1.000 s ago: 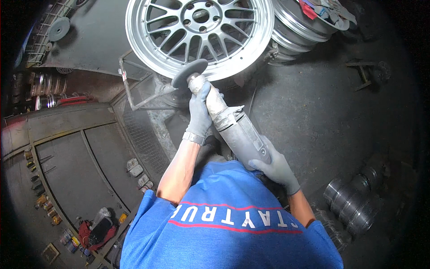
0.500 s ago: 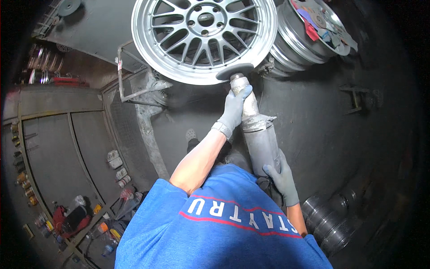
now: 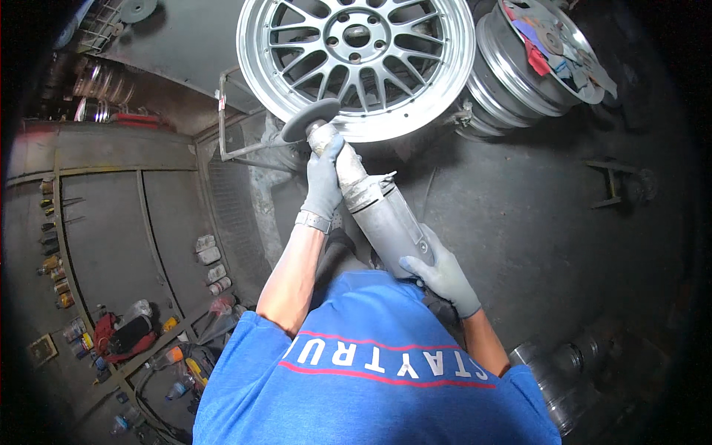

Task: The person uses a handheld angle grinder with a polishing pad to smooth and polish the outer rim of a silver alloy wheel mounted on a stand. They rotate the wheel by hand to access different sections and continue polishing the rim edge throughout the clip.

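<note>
I hold a large grey angle grinder (image 3: 389, 226) slantwise in front of me, its head up and to the left. Wrapped around its whitish neck is my gloved left hand (image 3: 323, 182). My gloved right hand (image 3: 441, 274) grips the rear of the body. A round grey disc (image 3: 311, 121) on the tool's head lies over the lower left rim of a silver multi-spoke car wheel (image 3: 357, 70); whether it touches the rim I cannot tell. The wheel faces up, with a polished outer lip and bolt holes around its centre.
Stacked silver rims (image 3: 512, 67) stand right of the wheel, with rags and discs on top. A metal tube frame (image 3: 224, 122) is at its left. Dark rims (image 3: 545, 382) lie at lower right. A small metal stand (image 3: 612, 182) is on the right floor. Bottles and bags fill the lower left.
The grinder's head and disc have swung left along the wheel's lower rim, and the tool is more tilted. Both hands keep their grip. The whole view has shifted slightly.
</note>
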`<state>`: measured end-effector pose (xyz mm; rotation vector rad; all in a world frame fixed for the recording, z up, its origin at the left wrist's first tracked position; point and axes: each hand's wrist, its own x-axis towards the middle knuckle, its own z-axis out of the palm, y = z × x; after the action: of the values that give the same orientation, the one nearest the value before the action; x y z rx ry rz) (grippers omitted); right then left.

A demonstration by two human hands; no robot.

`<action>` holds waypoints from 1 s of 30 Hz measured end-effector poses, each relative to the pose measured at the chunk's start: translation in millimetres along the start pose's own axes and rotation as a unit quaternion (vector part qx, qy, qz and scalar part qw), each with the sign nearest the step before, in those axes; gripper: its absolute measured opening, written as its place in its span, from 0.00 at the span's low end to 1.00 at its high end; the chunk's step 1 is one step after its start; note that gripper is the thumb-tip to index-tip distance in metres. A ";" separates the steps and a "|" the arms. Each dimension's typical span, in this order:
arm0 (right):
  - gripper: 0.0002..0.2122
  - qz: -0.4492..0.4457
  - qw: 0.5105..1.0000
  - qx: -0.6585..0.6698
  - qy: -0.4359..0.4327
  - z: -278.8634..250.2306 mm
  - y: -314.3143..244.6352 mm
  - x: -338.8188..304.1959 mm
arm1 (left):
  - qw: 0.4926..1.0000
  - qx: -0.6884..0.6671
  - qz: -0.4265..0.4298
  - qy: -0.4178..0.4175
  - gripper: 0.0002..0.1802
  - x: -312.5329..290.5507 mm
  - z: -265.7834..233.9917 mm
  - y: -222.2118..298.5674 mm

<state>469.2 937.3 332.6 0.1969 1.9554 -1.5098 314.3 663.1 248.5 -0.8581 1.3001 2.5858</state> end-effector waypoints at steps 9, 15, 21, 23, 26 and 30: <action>0.38 -0.028 0.993 -0.025 0.114 -47.8 46.6 -46.1 | 0.997 -0.011 -0.046 -0.061 0.20 0.9 80.6 -80.7; 0.38 0.015 0.988 0.010 0.154 -55.8 41.8 -71.7 | 0.993 -0.016 -0.077 -0.092 0.20 -7.2 112.5 -102.5; 0.40 -0.008 0.995 -0.046 0.090 -40.3 46.2 -49.2 | 0.998 -0.015 -0.034 -0.048 0.20 -9.2 58.3 -78.8; 0.41 0.007 0.998 -0.033 0.053 -34.6 30.8 -33.5 | 1.000 -0.005 -0.009 -0.022 0.19 -9.0 40.8 -59.8; 0.40 0.021 0.999 -0.033 0.010 -30.3 11.9 -15.6 | 1.000 -0.012 -0.001 0.000 0.20 -5.2 16.4 -41.6; 0.40 -0.009 0.999 -0.034 0.010 -30.1 23.1 -16.0 | 1.000 -0.010 -0.007 -0.001 0.21 -7.4 16.9 -40.1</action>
<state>480.9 976.4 326.8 0.1659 2.0267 -1.4554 327.1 702.2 232.3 -0.8637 1.2646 2.5938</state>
